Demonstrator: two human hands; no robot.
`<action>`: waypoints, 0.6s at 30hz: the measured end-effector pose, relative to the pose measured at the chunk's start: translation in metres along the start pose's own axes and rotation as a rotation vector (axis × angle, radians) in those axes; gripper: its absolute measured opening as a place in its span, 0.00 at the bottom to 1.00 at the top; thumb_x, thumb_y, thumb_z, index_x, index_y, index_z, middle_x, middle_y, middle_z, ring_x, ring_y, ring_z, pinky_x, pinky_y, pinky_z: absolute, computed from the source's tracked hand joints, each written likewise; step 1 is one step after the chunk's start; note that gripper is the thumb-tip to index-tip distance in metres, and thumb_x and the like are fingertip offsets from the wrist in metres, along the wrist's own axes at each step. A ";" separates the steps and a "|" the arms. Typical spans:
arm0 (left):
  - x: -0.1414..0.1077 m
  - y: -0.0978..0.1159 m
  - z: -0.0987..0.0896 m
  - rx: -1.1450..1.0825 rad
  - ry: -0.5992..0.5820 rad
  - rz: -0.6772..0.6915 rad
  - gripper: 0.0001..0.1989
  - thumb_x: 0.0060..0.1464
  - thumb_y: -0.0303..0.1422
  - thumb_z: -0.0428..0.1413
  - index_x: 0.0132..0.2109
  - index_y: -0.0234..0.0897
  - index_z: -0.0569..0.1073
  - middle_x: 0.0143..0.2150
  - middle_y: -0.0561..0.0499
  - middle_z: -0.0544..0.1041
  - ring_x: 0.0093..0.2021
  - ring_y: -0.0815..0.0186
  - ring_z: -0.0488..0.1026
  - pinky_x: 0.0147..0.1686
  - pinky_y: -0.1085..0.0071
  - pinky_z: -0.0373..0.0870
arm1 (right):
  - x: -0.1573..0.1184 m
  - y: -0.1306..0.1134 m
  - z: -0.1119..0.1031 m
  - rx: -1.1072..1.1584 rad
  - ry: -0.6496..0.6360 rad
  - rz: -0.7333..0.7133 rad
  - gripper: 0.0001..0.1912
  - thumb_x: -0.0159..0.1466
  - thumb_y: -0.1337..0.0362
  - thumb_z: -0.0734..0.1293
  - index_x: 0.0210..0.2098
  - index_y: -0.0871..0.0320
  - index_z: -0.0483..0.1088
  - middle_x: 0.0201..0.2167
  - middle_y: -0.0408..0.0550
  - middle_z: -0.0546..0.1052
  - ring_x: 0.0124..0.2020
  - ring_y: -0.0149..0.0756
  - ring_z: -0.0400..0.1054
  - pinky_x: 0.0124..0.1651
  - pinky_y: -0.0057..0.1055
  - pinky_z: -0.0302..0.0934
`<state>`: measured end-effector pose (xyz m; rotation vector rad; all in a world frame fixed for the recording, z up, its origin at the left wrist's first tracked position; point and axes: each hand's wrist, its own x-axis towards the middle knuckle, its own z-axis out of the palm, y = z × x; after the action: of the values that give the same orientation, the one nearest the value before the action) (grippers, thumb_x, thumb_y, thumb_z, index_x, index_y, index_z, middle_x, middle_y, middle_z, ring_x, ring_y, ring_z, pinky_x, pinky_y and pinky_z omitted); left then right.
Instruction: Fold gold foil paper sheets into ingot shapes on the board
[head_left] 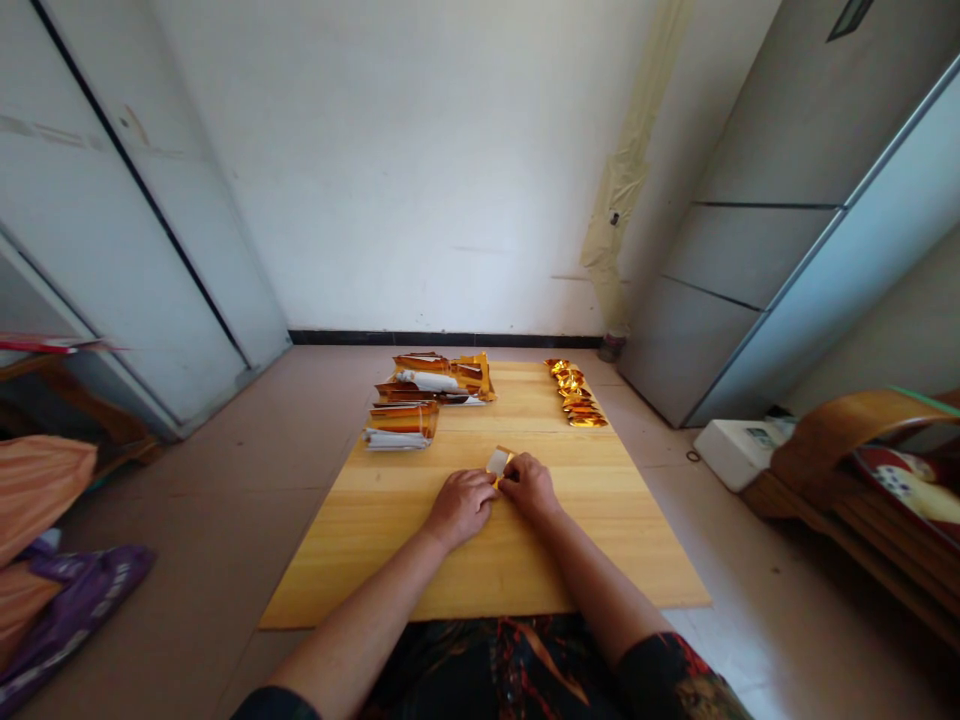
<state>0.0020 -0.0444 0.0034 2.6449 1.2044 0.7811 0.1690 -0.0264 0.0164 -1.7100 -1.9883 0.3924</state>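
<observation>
A small gold and white packet lies between my hands near the middle of the wooden table. My left hand holds its near left side, fingers pressed together. On the right side of the packet, my right hand pinches its edge. Beyond my left hand are flat gold and white wrappers in two groups, a nearer one and a farther one. A row of shiny gold folded pieces runs along the table's far right part.
A white wall rises behind the table. Grey cabinet doors stand at the left, a fridge at the right. A white box and wooden furniture sit right; bags lie left.
</observation>
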 end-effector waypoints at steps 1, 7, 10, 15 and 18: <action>0.001 0.001 0.000 0.002 0.000 -0.010 0.12 0.49 0.23 0.53 0.37 0.42 0.77 0.46 0.50 0.77 0.48 0.62 0.71 0.50 0.61 0.66 | 0.000 0.001 0.000 0.003 -0.003 -0.009 0.02 0.53 0.69 0.66 0.28 0.58 0.70 0.31 0.44 0.73 0.34 0.31 0.66 0.37 0.25 0.54; 0.009 0.017 -0.002 0.071 -0.031 -0.140 0.05 0.51 0.26 0.54 0.33 0.39 0.75 0.40 0.51 0.77 0.44 0.63 0.71 0.46 0.64 0.64 | 0.002 0.005 0.006 -0.070 0.046 -0.026 0.03 0.57 0.66 0.65 0.27 0.58 0.69 0.29 0.45 0.72 0.32 0.31 0.65 0.35 0.25 0.52; 0.013 0.026 -0.005 0.118 -0.055 -0.237 0.04 0.51 0.27 0.55 0.33 0.39 0.74 0.38 0.50 0.77 0.42 0.63 0.71 0.45 0.65 0.63 | 0.003 0.005 0.008 -0.097 0.044 -0.046 0.07 0.58 0.61 0.66 0.27 0.58 0.69 0.29 0.45 0.71 0.32 0.32 0.64 0.35 0.26 0.52; 0.019 0.031 -0.006 0.176 -0.066 -0.288 0.05 0.54 0.30 0.53 0.33 0.39 0.74 0.36 0.50 0.76 0.41 0.62 0.70 0.42 0.64 0.60 | 0.005 0.007 0.000 -0.140 0.007 -0.134 0.05 0.60 0.63 0.65 0.34 0.56 0.72 0.37 0.46 0.72 0.37 0.32 0.65 0.38 0.27 0.53; 0.019 0.030 -0.005 0.176 -0.052 -0.265 0.07 0.56 0.30 0.51 0.36 0.40 0.74 0.37 0.49 0.76 0.42 0.62 0.69 0.43 0.64 0.59 | 0.001 0.010 -0.007 -0.210 0.011 -0.242 0.06 0.61 0.62 0.65 0.37 0.52 0.73 0.42 0.46 0.72 0.44 0.37 0.62 0.42 0.30 0.52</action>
<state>0.0298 -0.0507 0.0245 2.5405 1.6337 0.5819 0.1812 -0.0242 0.0172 -1.5586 -2.2615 0.0930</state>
